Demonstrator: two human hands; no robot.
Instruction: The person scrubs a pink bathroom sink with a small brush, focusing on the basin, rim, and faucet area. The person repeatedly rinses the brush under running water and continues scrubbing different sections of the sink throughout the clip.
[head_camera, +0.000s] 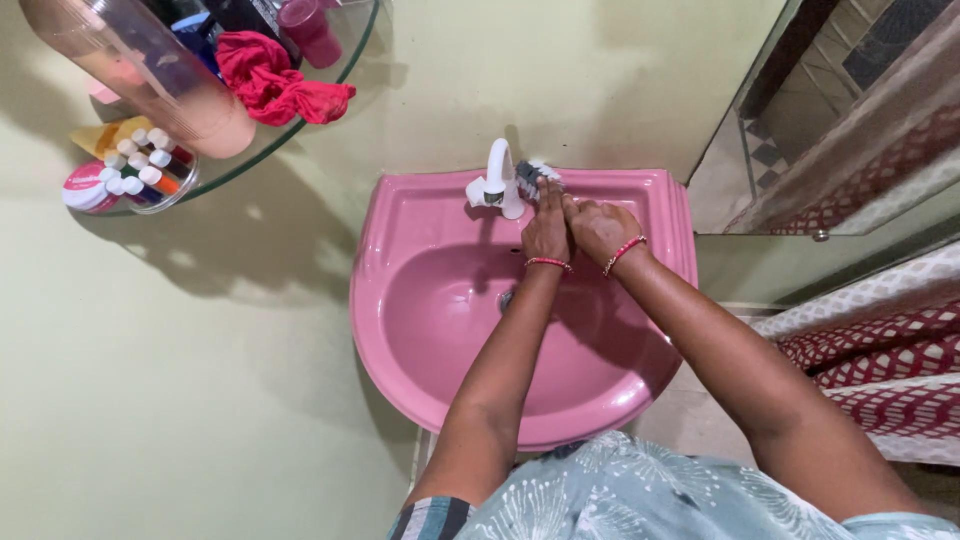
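Head view: both hands, left (546, 228) and right (603, 228), together over empty pink sink (420, 330), grip unclear.

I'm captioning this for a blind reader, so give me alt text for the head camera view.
Seen from above, a person's left hand and right hand meet at the back rim of a pink wall sink, beside a white tap, fingers on a small dark object. A glass corner shelf upper left holds bottles and a red cloth.
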